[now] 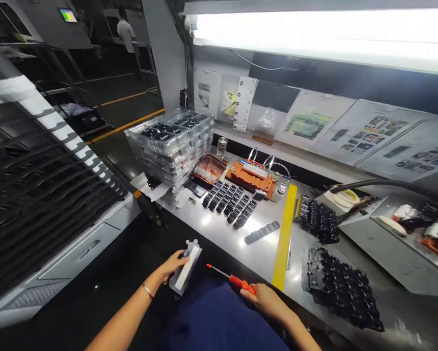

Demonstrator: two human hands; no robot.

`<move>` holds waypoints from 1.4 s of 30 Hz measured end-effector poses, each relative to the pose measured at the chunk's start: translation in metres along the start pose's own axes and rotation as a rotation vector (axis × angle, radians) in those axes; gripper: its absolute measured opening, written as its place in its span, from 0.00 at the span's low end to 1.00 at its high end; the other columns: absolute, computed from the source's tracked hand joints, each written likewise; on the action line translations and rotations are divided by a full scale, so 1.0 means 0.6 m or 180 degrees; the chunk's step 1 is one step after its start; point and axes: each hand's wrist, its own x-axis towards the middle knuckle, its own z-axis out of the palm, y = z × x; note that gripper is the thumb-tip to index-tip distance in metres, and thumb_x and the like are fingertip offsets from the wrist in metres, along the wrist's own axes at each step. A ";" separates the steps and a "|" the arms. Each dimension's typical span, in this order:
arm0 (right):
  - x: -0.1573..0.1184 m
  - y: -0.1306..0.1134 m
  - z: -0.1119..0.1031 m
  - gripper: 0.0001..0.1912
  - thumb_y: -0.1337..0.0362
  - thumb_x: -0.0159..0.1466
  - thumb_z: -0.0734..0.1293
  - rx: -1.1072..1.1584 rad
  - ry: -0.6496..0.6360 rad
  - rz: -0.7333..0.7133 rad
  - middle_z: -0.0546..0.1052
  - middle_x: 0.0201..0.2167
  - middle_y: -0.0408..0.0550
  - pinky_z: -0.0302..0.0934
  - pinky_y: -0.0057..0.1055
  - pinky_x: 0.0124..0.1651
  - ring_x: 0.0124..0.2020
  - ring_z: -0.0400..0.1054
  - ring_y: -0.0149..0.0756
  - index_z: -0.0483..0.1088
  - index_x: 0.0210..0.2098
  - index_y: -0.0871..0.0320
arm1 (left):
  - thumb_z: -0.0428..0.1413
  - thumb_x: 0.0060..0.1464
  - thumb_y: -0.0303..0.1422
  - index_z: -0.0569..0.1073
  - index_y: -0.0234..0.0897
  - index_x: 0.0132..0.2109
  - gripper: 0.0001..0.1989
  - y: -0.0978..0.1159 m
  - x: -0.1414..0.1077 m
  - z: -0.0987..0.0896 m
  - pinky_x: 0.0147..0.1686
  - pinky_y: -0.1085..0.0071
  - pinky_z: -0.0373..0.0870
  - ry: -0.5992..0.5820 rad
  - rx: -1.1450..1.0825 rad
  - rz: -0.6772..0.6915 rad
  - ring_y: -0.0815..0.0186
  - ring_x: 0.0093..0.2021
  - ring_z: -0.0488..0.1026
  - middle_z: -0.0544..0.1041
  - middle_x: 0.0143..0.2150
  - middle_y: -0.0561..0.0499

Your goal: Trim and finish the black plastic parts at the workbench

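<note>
My left hand (174,264) is closed on a grey part with a white strip (187,269), held tilted in front of the table's near edge. To its right, my right hand (265,298) grips the red handle of a screwdriver (237,281), whose shaft points left toward the part without touching it. A single dark ribbed strip (262,232) lies on the metal table (222,234), and several black ribbed parts (229,201) stand in rows farther back.
Stacked clear trays (171,146) stand at the back left. An orange fixture (250,178) sits at the back middle. A yellow strip (285,239) crosses the table, with black parts (345,287) right of it. A person (126,31) stands far off.
</note>
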 end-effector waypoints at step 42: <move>0.086 -0.369 0.026 0.34 0.37 0.64 0.50 -0.1147 -0.0030 -0.1123 0.77 0.27 0.52 0.47 0.29 0.28 0.31 0.72 0.42 0.71 0.35 0.58 | 0.64 0.40 0.46 0.74 0.32 0.41 0.25 -0.166 -0.059 -0.245 0.41 0.68 0.70 0.2351 -0.2397 -0.0145 0.59 0.42 0.75 0.79 0.40 0.44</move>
